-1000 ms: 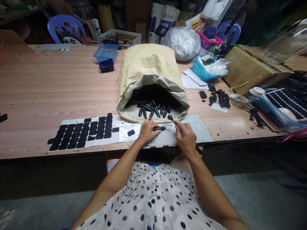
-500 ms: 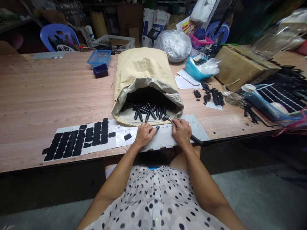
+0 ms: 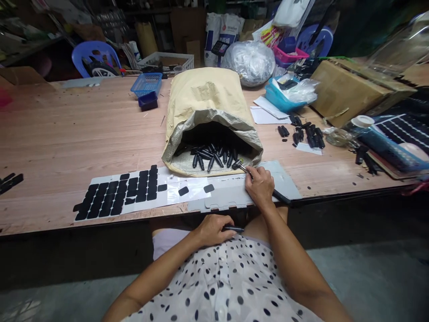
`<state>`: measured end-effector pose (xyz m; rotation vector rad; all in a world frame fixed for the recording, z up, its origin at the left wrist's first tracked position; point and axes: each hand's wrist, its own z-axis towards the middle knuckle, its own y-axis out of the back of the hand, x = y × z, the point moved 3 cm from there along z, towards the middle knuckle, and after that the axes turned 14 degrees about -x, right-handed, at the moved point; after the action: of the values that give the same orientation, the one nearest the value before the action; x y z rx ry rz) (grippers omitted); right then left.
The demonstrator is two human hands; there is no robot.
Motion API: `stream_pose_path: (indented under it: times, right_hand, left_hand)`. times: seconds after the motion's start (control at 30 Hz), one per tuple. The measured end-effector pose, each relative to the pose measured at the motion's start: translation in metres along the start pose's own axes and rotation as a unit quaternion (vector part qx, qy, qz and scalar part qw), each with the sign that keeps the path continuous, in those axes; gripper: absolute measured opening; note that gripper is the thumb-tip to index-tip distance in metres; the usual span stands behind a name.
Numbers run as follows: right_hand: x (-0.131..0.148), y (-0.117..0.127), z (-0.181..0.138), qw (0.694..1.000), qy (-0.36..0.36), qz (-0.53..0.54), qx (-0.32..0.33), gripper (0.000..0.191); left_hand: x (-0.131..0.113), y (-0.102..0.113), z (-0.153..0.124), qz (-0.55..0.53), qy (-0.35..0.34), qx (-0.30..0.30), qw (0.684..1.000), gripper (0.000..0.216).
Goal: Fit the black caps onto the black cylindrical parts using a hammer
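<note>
My left hand (image 3: 216, 229) is over my lap, below the table's front edge, its fingers closed around a black tapered piece (image 3: 234, 228). My right hand (image 3: 260, 185) rests on the grey board (image 3: 231, 190) and grips a small hammer (image 3: 280, 197). The hammer's head points at the mouth of a beige woven sack (image 3: 208, 89), and its black handle sticks out toward the table edge. Several more black tapered pieces (image 3: 210, 163) lie in the sack's opening. Black rounded squares (image 3: 110, 197) sit in rows on a white sheet; a single square (image 3: 208, 188) lies left of my right hand.
Blue baskets (image 3: 147, 85) stand behind the sack to the left. On the right are small black parts (image 3: 311, 135), a turquoise basket (image 3: 279, 96), a cardboard box (image 3: 348, 91) and a lidded jar (image 3: 363, 121). More black pieces (image 3: 11, 181) lie at the far left.
My left hand has moved from the board down to my lap with the black tapered piece. A black square shows where that hand was. My right hand stays by the sack with the hammer.
</note>
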<state>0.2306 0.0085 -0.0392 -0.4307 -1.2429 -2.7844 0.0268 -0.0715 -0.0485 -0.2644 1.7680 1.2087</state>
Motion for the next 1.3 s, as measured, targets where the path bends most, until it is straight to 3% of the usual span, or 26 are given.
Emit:
stream_pose_path:
  times: [0.1,0.17,0.23,0.3,0.4,0.43,0.5,0.57,0.6,0.67,0.87,1.0,1.07,1.2,1.3]
  right_hand:
    - [0.0,-0.001,0.0,1.0,-0.001,0.0,0.0,0.029]
    - [0.0,-0.001,-0.001,1.0,0.006,0.0,-0.007,0.03]
    - [0.001,0.0,-0.001,1.0,0.012,-0.001,-0.012,0.03]
    - [0.001,0.0,-0.001,1.0,0.014,-0.005,-0.011,0.03]
    - [0.001,0.0,-0.001,1.0,0.012,-0.009,0.0,0.03]
    - [0.001,0.0,0.0,1.0,0.012,-0.009,0.003,0.03]
    - [0.002,-0.001,0.0,1.0,0.012,-0.007,0.005,0.03]
    - [0.003,-0.001,0.001,1.0,0.01,-0.005,0.002,0.03]
    - [0.003,-0.001,0.001,1.0,0.008,-0.004,0.001,0.03]
    - [0.005,-0.001,0.001,1.0,0.004,-0.004,0.001,0.03]
    - [0.007,-0.001,0.001,1.0,-0.002,-0.014,0.009,0.03]
    - [0.008,-0.002,0.001,1.0,-0.002,-0.022,0.01,0.031]
    - [0.008,-0.002,0.0,1.0,-0.002,-0.026,0.01,0.031]
    - [0.008,-0.002,0.0,0.999,-0.004,-0.031,0.01,0.031]
    - [0.009,-0.001,0.0,1.0,-0.006,-0.027,0.011,0.031]
  left_hand:
    - [0.032,-0.017,-0.004,0.074,0.126,0.004,0.989,0.028]
    - [0.042,-0.019,-0.005,0.095,0.151,0.011,0.984,0.04]
    - [0.038,-0.013,-0.007,0.08,0.125,0.037,0.988,0.051]
    - [0.022,0.001,-0.007,0.016,0.077,0.087,0.993,0.047]
    - [0.0,0.041,0.007,-0.119,0.043,0.099,0.987,0.034]
    - [-0.002,0.059,0.017,-0.143,0.055,0.054,0.987,0.032]
    - [0.005,0.097,0.043,-0.109,0.098,-0.118,0.982,0.028]
    - [0.018,0.13,0.067,0.017,0.148,-0.305,0.941,0.019]
    - [0.024,0.141,0.077,0.08,0.175,-0.367,0.91,0.016]
    - [0.034,0.151,0.092,0.163,0.211,-0.418,0.868,0.012]
    - [0.048,0.15,0.095,0.224,0.25,-0.388,0.858,0.01]
    - [0.042,0.15,0.077,0.216,0.202,-0.452,0.842,0.009]
    - [0.031,0.138,0.074,0.19,0.134,-0.444,0.865,0.011]
    - [0.008,0.093,0.081,0.15,-0.024,-0.299,0.942,0.006]
    - [0.003,0.07,0.087,0.148,-0.065,-0.245,0.956,0.005]
